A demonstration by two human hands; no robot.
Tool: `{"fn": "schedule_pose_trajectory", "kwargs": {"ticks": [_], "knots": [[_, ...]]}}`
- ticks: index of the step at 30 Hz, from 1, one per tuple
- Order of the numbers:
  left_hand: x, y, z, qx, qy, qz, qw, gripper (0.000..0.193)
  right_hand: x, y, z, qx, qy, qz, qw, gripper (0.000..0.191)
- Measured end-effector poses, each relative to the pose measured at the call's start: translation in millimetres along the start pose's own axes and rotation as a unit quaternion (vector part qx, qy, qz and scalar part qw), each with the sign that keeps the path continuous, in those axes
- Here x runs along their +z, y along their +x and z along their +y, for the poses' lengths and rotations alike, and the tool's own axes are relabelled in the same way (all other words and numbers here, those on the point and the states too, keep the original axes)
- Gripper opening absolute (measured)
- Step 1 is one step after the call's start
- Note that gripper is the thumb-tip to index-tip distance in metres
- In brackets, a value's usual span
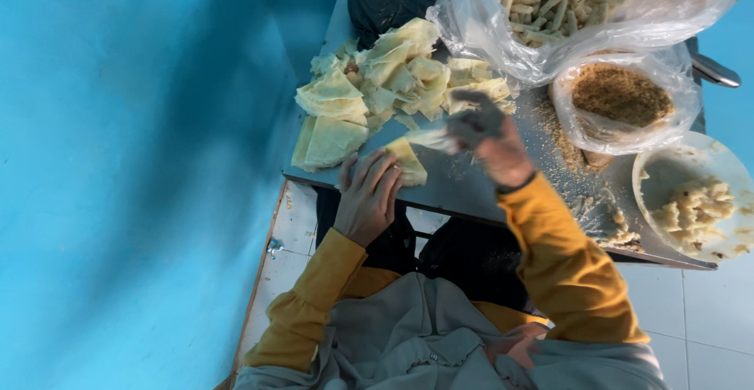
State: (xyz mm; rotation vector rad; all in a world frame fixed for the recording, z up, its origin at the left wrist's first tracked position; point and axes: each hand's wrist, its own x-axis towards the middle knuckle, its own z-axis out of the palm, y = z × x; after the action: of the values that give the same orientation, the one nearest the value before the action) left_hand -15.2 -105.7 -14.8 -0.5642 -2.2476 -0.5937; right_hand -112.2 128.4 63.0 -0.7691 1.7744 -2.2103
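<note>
Left hand (367, 195) presses flat on a folded wrapper (407, 162), pinning it to the bench (463, 186); right hand (491, 140), grip closed, pulls its far edge taut.

Under the fingers (377, 172), the pastry wrapper (408, 162) looks matt, soft and thin; the tabletop (463, 182) beneath is dull grey metal. Beyond the fingertips, glossy crinkled plastic bags (487, 21) and coarse breadcrumbs (620, 93).

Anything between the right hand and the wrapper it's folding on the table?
Nothing visible. The right hand is already on the thin wrapper, pinching its upper edge, while the left hand presses its lower end on the metal table. The wrapper pile lies behind.
</note>
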Motion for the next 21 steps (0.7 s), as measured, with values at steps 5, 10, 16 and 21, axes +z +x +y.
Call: {"fn": "schedule_pose_trajectory", "kwargs": {"ticks": [5, 10, 16, 21], "knots": [[-6.5, 5.4, 11.4, -0.047, -0.033, 0.009, 0.998, 0.023, -20.5, -43.3, -72.0, -0.131, -0.48, 0.041, 0.867, 0.062], [-2.7, 10.5, 37.3, 0.018, -0.062, -0.005, 0.998, 0.028, 14.4, -92.7, -55.3, 0.163, -0.778, -0.147, 0.588, 0.064], [14.3, 21.9, 41.3, 0.12, -0.075, -0.107, 0.984, 0.03, -30.2, -144.9, -60.5, -0.118, -0.526, 0.035, 0.842, 0.049], [13.7, 23.8, 38.8, 0.138, -0.098, -0.134, 0.976, 0.029, -43.2, -206.5, -88.3, 0.046, -0.594, 0.301, 0.744, 0.053]]}}
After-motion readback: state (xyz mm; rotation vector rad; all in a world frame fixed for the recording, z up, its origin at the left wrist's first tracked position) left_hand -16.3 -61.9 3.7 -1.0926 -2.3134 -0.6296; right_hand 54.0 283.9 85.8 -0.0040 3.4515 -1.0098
